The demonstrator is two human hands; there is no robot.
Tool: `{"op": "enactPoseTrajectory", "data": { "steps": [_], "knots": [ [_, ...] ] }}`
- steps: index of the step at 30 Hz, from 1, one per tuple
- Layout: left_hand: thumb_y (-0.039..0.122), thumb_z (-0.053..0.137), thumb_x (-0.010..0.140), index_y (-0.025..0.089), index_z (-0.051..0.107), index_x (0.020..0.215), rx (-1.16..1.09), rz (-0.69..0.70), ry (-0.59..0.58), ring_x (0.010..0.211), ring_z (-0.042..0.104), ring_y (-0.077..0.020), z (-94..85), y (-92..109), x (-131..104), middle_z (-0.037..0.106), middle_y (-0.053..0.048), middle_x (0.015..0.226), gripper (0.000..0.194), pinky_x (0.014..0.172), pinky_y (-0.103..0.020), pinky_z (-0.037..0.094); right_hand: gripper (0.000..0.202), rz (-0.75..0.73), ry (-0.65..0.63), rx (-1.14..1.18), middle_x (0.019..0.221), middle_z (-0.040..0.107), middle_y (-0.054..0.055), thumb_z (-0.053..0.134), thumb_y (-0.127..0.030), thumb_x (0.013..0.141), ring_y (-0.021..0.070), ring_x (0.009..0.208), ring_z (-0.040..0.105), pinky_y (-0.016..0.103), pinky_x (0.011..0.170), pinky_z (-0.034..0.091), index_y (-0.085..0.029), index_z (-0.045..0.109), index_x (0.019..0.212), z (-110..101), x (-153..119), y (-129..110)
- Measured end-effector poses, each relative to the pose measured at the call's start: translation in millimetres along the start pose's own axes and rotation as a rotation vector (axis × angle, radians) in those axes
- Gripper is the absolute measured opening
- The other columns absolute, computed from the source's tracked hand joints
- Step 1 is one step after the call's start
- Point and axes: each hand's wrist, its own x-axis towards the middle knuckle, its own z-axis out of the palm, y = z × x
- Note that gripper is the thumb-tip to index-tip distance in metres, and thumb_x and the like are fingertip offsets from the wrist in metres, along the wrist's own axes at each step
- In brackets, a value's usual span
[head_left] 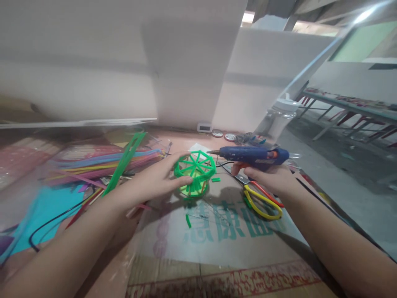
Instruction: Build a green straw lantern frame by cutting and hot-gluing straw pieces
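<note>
My left hand (167, 178) grips a small green wheel-like frame (196, 165) by its left side, thumb in front and fingers behind. The frame has spokes on top and a pale green base below. My right hand (263, 176) is wrapped round the handle of a blue glue gun (248, 155). The gun points left, its nozzle close to the upper right rim of the frame; whether it touches I cannot tell. Under my right hand lie scissors (263, 207) with yellow and red handles. Short green pieces (188, 221) lie on the printed sheet (173, 244).
Bundles of coloured strips (105, 163) and longer green strips (125, 161) lie at the left, beside a blue sheet (46, 211). A black cable (56, 216) crosses there. A clear bottle (281, 118) stands at the back right. A small white device (204, 127) is by the wall.
</note>
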Motion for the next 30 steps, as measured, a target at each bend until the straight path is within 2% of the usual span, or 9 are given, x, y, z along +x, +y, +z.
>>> {"op": "enactPoseTrajectory", "data": {
  "steps": [4, 7, 10, 13, 16, 22, 26, 28, 30],
  "knots": [
    [0.051, 0.054, 0.100, 0.026, 0.061, 0.140, 0.031, 0.047, 0.143, 0.130, 0.059, -0.0290, -2.9, -5, 3, 0.065, -0.008, 0.139, 0.047, 0.110, -0.043, 0.047, 0.019, -0.015, 0.001, 0.016, 0.086, 0.079, 0.005, 0.078, -0.044, 0.085, 0.0254, 0.087, 0.074, 0.042, 0.087, 0.060, -0.025, 0.078, 0.083, 3, -1, 0],
    [0.047, 0.048, 0.102, 0.021, 0.076, 0.106, 0.178, 0.110, 0.203, 0.111, 0.062, -0.0288, -9.2, -6, 4, 0.069, -0.010, 0.110, 0.039, 0.099, -0.045, 0.049, 0.023, -0.026, -0.014, 0.025, 0.086, 0.078, 0.005, 0.075, -0.046, 0.088, 0.0250, 0.087, 0.073, 0.041, 0.087, 0.059, -0.024, 0.076, 0.081, 2, 1, -2],
    [0.048, 0.048, 0.101, 0.020, 0.077, 0.090, 0.306, 0.137, 0.158, 0.099, 0.061, -0.0286, -14.3, -3, 5, 0.065, -0.010, 0.099, 0.043, 0.088, -0.045, 0.050, 0.024, -0.023, -0.020, 0.019, 0.084, 0.078, 0.006, 0.074, -0.046, 0.089, 0.0248, 0.087, 0.072, 0.041, 0.088, 0.058, -0.023, 0.076, 0.081, 1, 2, -4],
    [0.046, 0.051, 0.100, 0.021, 0.075, 0.084, 0.351, 0.130, 0.099, 0.097, 0.060, -0.0281, -15.2, 3, 8, 0.064, -0.009, 0.095, 0.039, 0.086, -0.043, 0.049, 0.021, -0.014, -0.008, 0.044, 0.084, 0.078, 0.005, 0.076, -0.044, 0.088, 0.0238, 0.085, 0.072, 0.040, 0.087, 0.059, -0.023, 0.076, 0.083, 3, 2, -3],
    [0.041, 0.049, 0.100, 0.020, 0.068, 0.078, 0.304, 0.102, 0.124, 0.094, 0.060, -0.0272, -13.5, 6, 12, 0.063, -0.008, 0.091, 0.036, 0.085, -0.042, 0.049, 0.023, -0.015, -0.011, 0.031, 0.083, 0.078, 0.005, 0.076, -0.045, 0.088, 0.0229, 0.084, 0.072, 0.039, 0.087, 0.058, -0.022, 0.075, 0.083, 5, 2, -1],
    [0.045, 0.040, 0.104, 0.020, 0.065, 0.089, -0.040, -0.038, 0.477, 0.093, 0.066, -0.0229, -32.8, 6, 6, 0.072, -0.006, 0.094, 0.038, 0.087, -0.036, 0.050, 0.027, -0.019, 0.018, 0.034, 0.080, 0.077, 0.005, 0.078, -0.046, 0.084, 0.0220, 0.080, 0.072, 0.036, 0.081, 0.059, -0.020, 0.073, 0.082, 6, 2, -6],
    [0.039, 0.060, 0.094, 0.019, 0.071, 0.081, -0.039, -0.198, 0.597, 0.084, 0.067, -0.0201, -58.6, 17, -11, 0.074, -0.001, 0.083, 0.026, 0.081, -0.031, 0.048, 0.032, -0.022, 0.007, 0.020, 0.078, 0.076, 0.006, 0.077, -0.051, 0.083, 0.0228, 0.079, 0.072, 0.037, 0.080, 0.060, -0.021, 0.071, 0.077, 4, 3, -11],
    [0.035, 0.070, 0.084, 0.019, 0.072, 0.081, -0.052, -0.237, 0.656, 0.082, 0.067, -0.0202, -63.0, 22, -16, 0.074, 0.000, 0.081, 0.017, 0.078, -0.031, 0.048, 0.034, -0.022, 0.000, -0.014, 0.077, 0.075, 0.006, 0.077, -0.054, 0.081, 0.0240, 0.079, 0.072, 0.039, 0.080, 0.060, -0.022, 0.071, 0.076, 2, 3, -10],
    [0.036, 0.073, 0.080, 0.020, 0.072, 0.080, -0.011, -0.201, 0.621, 0.085, 0.067, -0.0215, -59.4, 25, -17, 0.074, -0.001, 0.085, 0.017, 0.080, -0.033, 0.048, 0.035, -0.019, -0.008, -0.078, 0.077, 0.075, 0.006, 0.080, -0.057, 0.078, 0.0255, 0.080, 0.073, 0.041, 0.080, 0.061, -0.022, 0.072, 0.076, 0, 3, -9]
  ]
}}
